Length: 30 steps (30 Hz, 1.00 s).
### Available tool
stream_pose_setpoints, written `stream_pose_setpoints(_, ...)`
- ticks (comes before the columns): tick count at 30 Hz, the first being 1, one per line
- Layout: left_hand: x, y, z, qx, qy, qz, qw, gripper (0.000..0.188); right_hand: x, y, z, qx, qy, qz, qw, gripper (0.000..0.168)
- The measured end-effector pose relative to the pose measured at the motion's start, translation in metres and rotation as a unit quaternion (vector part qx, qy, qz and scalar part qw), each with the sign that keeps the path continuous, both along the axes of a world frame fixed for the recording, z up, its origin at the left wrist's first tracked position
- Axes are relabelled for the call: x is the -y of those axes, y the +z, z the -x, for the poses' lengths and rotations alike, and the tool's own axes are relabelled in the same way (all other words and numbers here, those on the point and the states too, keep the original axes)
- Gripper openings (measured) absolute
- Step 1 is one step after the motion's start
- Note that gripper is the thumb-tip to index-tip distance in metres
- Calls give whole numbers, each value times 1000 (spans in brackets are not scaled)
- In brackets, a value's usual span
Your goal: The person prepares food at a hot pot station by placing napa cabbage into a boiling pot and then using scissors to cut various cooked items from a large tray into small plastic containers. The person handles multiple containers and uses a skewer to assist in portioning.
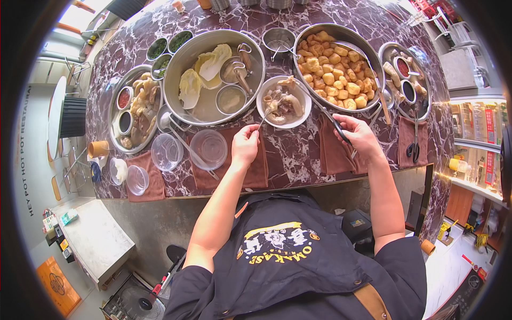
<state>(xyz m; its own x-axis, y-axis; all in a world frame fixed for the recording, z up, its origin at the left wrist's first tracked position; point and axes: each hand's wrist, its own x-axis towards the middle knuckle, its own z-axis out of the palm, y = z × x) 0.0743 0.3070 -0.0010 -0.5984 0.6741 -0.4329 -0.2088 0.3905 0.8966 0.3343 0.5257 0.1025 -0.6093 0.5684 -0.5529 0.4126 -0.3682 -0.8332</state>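
Note:
A thin metal utensil (pixel 264 117) is pinched in my left hand (pixel 245 146), its far end in a white bowl (pixel 307 108). Cut meat pieces (pixel 282 106) in broth fill the bowl; they hide the utensil's tip. My right hand (pixel 357 134) grips a long metal tool with a black handle (pixel 340 130), probably scissors, whose far end points at the bowl's right rim. Left of the bowl stands a large steel pot (pixel 170 90) of broth with cabbage leaves (pixel 215 64) and small metal cups (pixel 231 100). To the right, another steel pot (pixel 380 66) holds fried tofu puffs (pixel 334 72).
Oval platters of meat with sauce cups flank the pots, left (pixel 114 136) and right (pixel 426 112). Plastic tubs (pixel 208 149), a ladle (pixel 167 120) and brown towels (pixel 336 156) lie along the marble counter's near side. Scissors (pixel 414 148) rest at far right. Chopped greens (pixel 180 41) stand behind.

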Motion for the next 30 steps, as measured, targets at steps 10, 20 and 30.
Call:
stream_pose_setpoints(10,47,-8,-4,-125,-18,46,991,22,9,-11,-15,120,95,-203,967,50)
stream_pose_setpoints(20,39,-2,-11,6,12,-9,1000,24,53,35,-19,194,194,-423,864,45)
stream_pose_setpoints(30,35,18,-13,-180,-43,73,980,22,41,-24,-19,128,55,-207,968,50)
